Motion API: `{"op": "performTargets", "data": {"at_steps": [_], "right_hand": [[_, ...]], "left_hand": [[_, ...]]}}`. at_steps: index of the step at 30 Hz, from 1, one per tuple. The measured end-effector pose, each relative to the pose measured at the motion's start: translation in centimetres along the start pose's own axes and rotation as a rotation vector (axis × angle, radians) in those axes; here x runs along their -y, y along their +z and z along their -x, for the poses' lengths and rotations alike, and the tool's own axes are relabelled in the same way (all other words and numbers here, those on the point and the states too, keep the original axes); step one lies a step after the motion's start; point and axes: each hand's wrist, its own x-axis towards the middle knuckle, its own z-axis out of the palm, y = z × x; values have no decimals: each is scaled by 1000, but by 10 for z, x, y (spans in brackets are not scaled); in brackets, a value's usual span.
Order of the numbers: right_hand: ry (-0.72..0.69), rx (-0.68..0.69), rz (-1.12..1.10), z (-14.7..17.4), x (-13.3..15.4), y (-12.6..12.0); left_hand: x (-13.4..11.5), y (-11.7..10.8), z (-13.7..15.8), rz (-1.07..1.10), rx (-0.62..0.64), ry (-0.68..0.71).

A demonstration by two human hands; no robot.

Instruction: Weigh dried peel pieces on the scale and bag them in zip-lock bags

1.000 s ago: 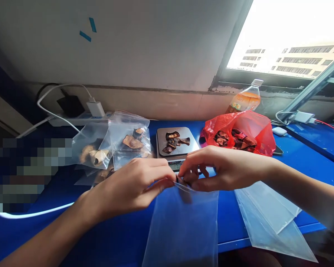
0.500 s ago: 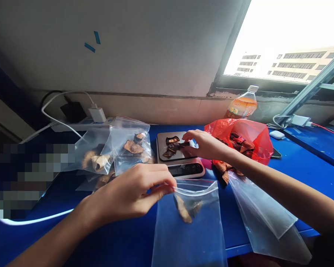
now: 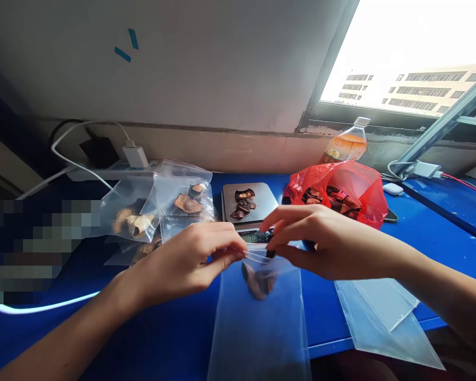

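Scale (image 3: 267,203) is set mid-frame, just beyond a clear bag (image 3: 257,333) at the lower centre, presumably so that the dried pieces (image 3: 244,203) heaped on it can be easily reached. The bag is held by its mouth, probably because thin plastic would otherwise sag shut; brown slices (image 3: 257,286) are contained near its top. By the left hand (image 3: 200,251), the mouth's left side is pinched between thumb and fingertips. The right hand (image 3: 321,241) is held partly open at the mouth's right, fingers curled; a dark chip (image 3: 270,254) is seen at its fingertips, but whether it is gripped or loose cannot be told. Further pieces (image 3: 343,201) are kept in a red bag (image 3: 375,196) at centre right.
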Motion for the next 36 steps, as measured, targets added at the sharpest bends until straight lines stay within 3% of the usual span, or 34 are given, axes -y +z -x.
{"op": "performTargets", "data": {"at_steps": [3,8,13,22,28,30,32,34,36], "right_hand": [[-35,26,-45,-6,-1,0],[154,-315,30,-55,-53,14],[247,-200,76,-95,-91,29],[349,-225,-114,-97,-94,31],[342,-393,-191,-94,-83,19],[253,-328,-236,-77,-64,10],[107,-134,-241,-54,-40,3],[37,50,-198,-33,-20,-2],[18,113,-154,-24,-10,-2]], "left_hand": [[-1,1,0,-6,-3,26],[-1,2,1,18,52,11],[1,3,2,43,88,-26],[1,2,2,63,100,-37],[3,1,1,32,84,-49],[5,1,1,25,67,-37],[6,1,1,18,47,-22],[7,1,1,20,37,-11],[6,2,1,32,45,-9]]}}
